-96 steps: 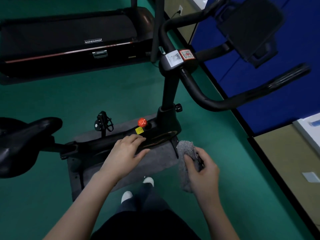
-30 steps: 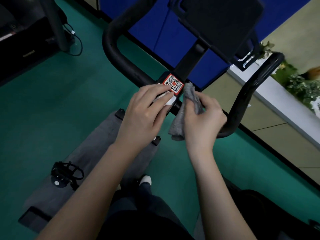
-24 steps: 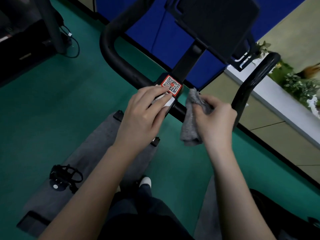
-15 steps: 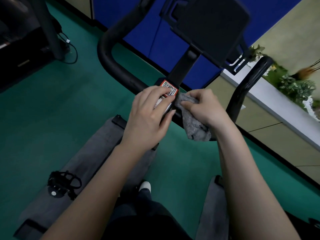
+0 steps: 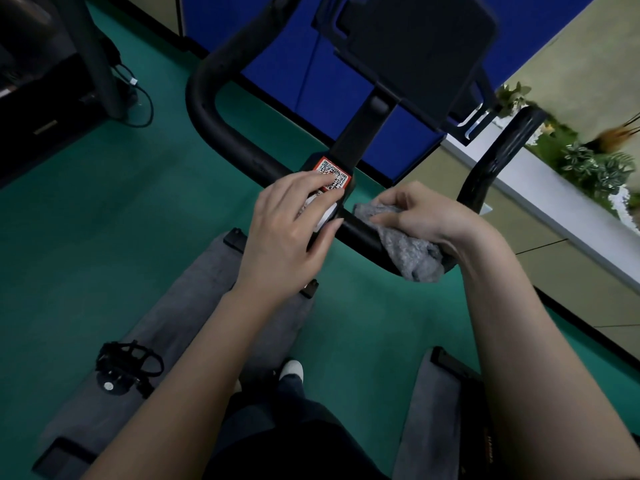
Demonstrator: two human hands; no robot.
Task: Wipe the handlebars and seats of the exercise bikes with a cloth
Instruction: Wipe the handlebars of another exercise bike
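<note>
- Cloth [image 5: 408, 252], grey and bunched, lies over the near crossbar of the handlebar [image 5: 221, 109], just right of the QR sticker [image 5: 337, 174] at the bar's middle. Its loose end hangs off the near side.
- Nearest of all, both forearms reach forward over a grey mat [image 5: 194, 306] on the green floor [image 5: 104, 220]. A pedal [image 5: 128, 365] sits low on the left, and a white shoe toe [image 5: 292, 370] shows between the arms.
- Right hand [image 5: 426, 216] grips the cloth, fingers curled over it and pressing it onto the bar. The wrist is bent so the knuckles point left toward the sticker.
- Left hand [image 5: 291, 230] rests on the middle of the bar. Its fingers are fairly straight and laid across the sticker, with the thumb along the near edge. It holds nothing and seems only to steady the bike.
- Step in hand, as I judge it: wiping the handlebar, on the stretch just right of centre. The seat is out of view, so nothing can be said of it.
- Next move probably calls for sliding the cloth right along the bar and up the right grip [image 5: 491, 164], with the fingers wrapped so the far side gets covered too. The left curve of the bar would then need the same, with the left hand lifted clear of the middle.
- Farther off, a dark console [image 5: 415, 46] stands on its stem [image 5: 360, 133] above the sticker. A blue wall [image 5: 277, 64] is behind it, and plants [image 5: 588, 161] are at far right.
</note>
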